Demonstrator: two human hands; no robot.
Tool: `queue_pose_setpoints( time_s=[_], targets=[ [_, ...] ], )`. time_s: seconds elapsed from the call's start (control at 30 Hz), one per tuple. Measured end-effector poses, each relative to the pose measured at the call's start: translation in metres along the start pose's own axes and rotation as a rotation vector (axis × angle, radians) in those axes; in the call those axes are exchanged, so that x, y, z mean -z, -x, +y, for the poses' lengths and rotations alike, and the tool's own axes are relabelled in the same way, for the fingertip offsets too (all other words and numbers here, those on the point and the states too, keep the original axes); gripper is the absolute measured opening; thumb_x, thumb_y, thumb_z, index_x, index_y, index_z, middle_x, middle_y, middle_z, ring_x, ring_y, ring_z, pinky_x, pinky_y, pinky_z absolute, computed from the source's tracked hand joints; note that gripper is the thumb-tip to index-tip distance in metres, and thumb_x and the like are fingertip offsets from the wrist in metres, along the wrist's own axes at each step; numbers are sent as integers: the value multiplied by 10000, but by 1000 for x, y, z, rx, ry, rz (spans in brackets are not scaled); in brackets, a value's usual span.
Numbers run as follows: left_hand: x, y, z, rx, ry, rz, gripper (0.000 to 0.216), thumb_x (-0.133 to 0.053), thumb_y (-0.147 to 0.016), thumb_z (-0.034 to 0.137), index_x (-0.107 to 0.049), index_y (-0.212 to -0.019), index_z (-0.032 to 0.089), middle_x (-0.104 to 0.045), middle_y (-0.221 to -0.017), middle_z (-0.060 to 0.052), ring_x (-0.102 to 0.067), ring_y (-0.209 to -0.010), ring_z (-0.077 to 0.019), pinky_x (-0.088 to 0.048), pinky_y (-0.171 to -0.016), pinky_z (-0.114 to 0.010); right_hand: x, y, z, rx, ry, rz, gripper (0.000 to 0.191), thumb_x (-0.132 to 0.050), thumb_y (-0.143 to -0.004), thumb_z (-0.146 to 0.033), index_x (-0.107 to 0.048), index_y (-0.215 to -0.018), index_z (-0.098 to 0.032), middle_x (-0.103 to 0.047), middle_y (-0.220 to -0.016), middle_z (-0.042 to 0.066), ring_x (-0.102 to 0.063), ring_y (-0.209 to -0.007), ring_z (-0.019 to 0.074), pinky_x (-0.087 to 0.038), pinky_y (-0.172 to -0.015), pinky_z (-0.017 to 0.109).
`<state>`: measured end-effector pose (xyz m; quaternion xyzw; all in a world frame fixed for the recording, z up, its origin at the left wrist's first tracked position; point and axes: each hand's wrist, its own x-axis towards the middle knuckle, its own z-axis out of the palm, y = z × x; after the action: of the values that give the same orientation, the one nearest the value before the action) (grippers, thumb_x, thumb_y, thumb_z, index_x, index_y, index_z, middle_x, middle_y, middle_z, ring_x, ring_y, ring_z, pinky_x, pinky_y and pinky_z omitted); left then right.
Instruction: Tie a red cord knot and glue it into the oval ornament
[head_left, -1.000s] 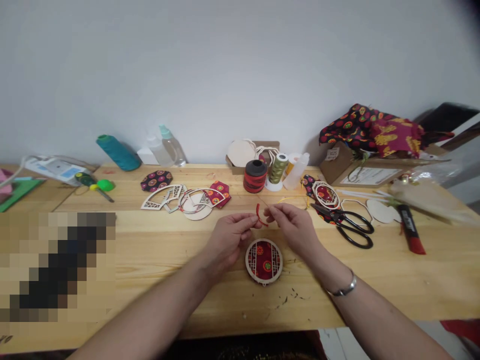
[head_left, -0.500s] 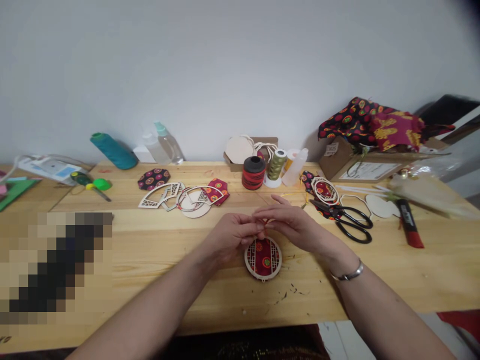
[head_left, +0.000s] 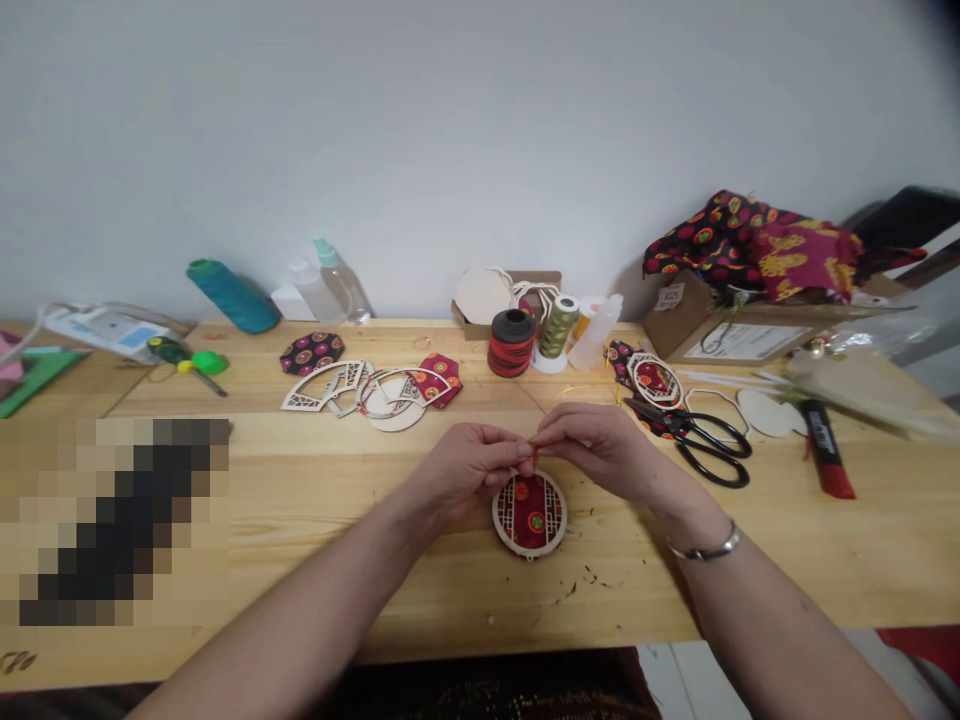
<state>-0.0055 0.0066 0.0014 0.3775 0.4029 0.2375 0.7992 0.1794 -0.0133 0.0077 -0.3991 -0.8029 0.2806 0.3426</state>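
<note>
A round ornament (head_left: 531,520) with a pale lattice frame over dark red patterned fabric lies at the front middle of the table. At its top edge, a thin red cord (head_left: 535,458) rises between my fingers. My left hand (head_left: 480,460) pinches this cord just above the ornament's rim, with thumb and forefinger together. From the other side my right hand (head_left: 589,445) also pinches the cord, its fingertips touching or nearly touching those of the left. The exact loop or knot in the cord is too small to make out.
Black-handled scissors (head_left: 705,440) and a red-capped tube (head_left: 827,450) lie to the right. Behind the hands stand a red thread spool (head_left: 511,345) and a green spool (head_left: 556,330). Lattice frames (head_left: 326,388) lie left; a cardboard box (head_left: 697,320) stands back right.
My right hand's fingers have drawn from a raised, spread pose into a pinch on the red cord. The left hand and the ornament stay nearly in place; the view has shifted slightly.
</note>
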Motion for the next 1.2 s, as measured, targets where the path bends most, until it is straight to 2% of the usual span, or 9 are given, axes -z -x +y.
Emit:
queue_pose_setpoints(
  time_s=[0.23,0.33,0.43,0.53,0.7,0.8,0.87,1.03,1.2],
  targets=[
    [1,0,-2,-38,6,43,141,-726,-623,225,-671,-596,99,-611,-563,-32,-288,-382,-7,-126,-381,-185,-1,1,-2,-4,132,15,168,-506,-830,-145,-668,-821,-190,-652,-744,34,-574,-697,129,-442,-634,256],
    [3,-2,-2,-109,54,76,147,-719,-649,237,-688,-638,94,-622,-599,-37,-312,-393,-6,-149,-374,-175,-3,-1,-3,-96,86,82,145,-524,-814,-163,-662,-777,-189,-626,-687,14,-541,-646,120,-414,-605,249],
    [4,-5,-3,-214,116,183,161,-707,-671,254,-706,-713,98,-668,-695,-65,-355,-413,-9,-169,-364,-158,-8,-5,-3,-347,-139,229,105,-590,-772,-229,-649,-703,-177,-589,-609,-12,-467,-544,96,-366,-537,238],
    [2,-6,-6,-238,115,268,200,-732,-645,207,-724,-823,117,-699,-748,-70,-429,-454,-24,-253,-386,-148,-16,-7,-3,-578,-535,338,147,-662,-704,-295,-630,-661,-159,-561,-578,-26,-396,-480,69,-299,-471,221],
    [-7,-4,-14,-266,158,251,220,-778,-585,152,-741,-802,164,-704,-683,-7,-526,-536,-45,-412,-523,-165,-30,-6,-6,-688,-1069,308,210,-752,-619,-304,-637,-646,-130,-533,-555,-32,-372,-469,42,-251,-449,190],
    [-10,-5,-17,-322,266,226,222,-800,-549,137,-742,-760,173,-730,-754,-16,-614,-676,-88,-476,-672,-206,-35,-6,-9,-740,-1193,285,214,-783,-589,-274,-651,-648,-117,-548,-555,-24,-384,-476,32,-244,-450,174],
    [-11,-6,-18,-335,325,205,228,-808,-538,134,-740,-753,171,-733,-755,-19,-631,-700,-101,-487,-708,-222,-37,-6,-10,-753,-1240,283,217,-795,-576,-263,-657,-649,-112,-550,-546,-21,-384,-472,28,-233,-443,167],
    [-12,-7,-23,-314,416,196,210,-814,-547,156,-732,-740,142,-723,-713,-29,-629,-639,-95,-495,-634,-200,-40,-7,-12,-749,-1270,291,222,-801,-562,-246,-673,-665,-96,-537,-524,-20,-377,-457,22,-237,-434,167],
    [-12,-7,-25,-288,453,209,219,-814,-546,151,-721,-743,122,-684,-629,-15,-551,-516,-43,-418,-489,-134,-44,-8,-13,-744,-1300,330,189,-792,-568,-214,-678,-652,-89,-537,-536,-15,-396,-464,20,-252,-426,157]
  ],
)
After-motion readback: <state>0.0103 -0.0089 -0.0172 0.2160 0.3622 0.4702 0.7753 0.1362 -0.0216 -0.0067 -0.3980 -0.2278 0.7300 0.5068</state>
